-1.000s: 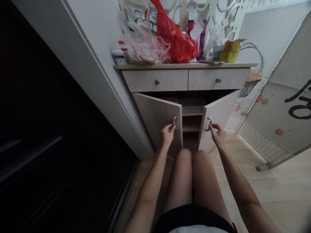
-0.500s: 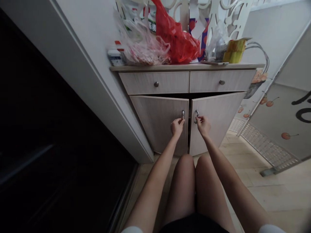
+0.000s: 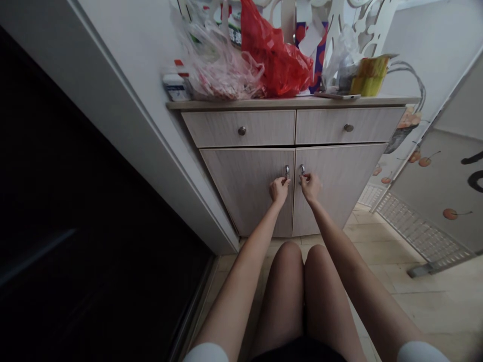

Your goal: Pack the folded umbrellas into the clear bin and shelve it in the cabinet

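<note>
A pale wood-grain cabinet stands in front of me, its left door [image 3: 249, 188] and right door [image 3: 335, 183] nearly flush with the frame. Only a thin dark gap shows along their top edges. My left hand [image 3: 279, 190] pinches the metal left door handle [image 3: 287, 171]. On the other side of the seam, my right hand [image 3: 311, 187] has its fingers closed on the right door handle [image 3: 302, 169]. The lower ends of both handles are partly hidden by my fingers. Above the doors are two drawers with round knobs, the left drawer [image 3: 215, 128] and the right drawer [image 3: 373, 124].
On the cabinet top [image 3: 234, 105] sit a white bottle [image 3: 176, 88], a clear plastic bag [image 3: 222, 75], a red plastic bag [image 3: 279, 68], a phone [image 3: 339, 95] and a yellow package [image 3: 369, 78]. A folding screen [image 3: 437, 201] stands right; a dark doorway [image 3: 94, 201] lies left.
Both cabinet doors have swung inward from ajar to almost closed. My hands have moved forward and closer together with the handles, and the dark gap has narrowed.
</note>
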{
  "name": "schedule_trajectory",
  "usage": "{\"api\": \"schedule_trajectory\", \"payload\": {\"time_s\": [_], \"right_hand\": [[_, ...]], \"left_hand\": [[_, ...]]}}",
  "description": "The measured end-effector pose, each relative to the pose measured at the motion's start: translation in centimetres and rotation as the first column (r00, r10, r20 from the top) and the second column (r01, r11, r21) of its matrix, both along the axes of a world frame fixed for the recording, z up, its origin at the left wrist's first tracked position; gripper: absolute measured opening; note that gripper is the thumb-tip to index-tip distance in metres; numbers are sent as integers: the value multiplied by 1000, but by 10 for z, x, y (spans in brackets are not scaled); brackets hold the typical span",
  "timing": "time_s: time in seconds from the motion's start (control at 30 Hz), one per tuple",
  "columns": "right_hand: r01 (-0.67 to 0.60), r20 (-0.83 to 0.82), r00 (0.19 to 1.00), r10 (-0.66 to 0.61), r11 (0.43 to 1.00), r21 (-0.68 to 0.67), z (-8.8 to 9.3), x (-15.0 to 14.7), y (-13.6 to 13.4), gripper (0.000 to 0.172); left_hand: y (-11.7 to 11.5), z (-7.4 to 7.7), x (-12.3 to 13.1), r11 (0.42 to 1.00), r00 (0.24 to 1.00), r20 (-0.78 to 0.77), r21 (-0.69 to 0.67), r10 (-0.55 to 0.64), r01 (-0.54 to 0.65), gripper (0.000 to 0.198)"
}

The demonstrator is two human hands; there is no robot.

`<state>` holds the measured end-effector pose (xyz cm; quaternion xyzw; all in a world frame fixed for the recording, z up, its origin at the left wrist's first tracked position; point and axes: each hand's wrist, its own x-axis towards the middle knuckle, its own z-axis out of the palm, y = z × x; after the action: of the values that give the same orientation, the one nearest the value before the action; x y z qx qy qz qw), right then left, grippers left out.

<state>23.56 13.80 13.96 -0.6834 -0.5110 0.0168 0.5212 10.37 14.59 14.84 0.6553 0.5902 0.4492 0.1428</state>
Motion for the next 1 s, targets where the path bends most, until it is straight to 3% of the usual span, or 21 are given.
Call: {"api": "schedule_trajectory", "payload": {"time_s": [0.57, 1.0], "right_hand": [[-45, -34, 998, 44, 998, -31, 0, 2, 30, 33], [-55, -50, 997, 53, 998, -36, 1, 0, 31, 32]], "left_hand": [[27, 3, 4, 999, 1000, -29, -34, -5, 4, 21], [34, 6, 5, 999, 999, -48, -30, -13, 12, 20]]}}
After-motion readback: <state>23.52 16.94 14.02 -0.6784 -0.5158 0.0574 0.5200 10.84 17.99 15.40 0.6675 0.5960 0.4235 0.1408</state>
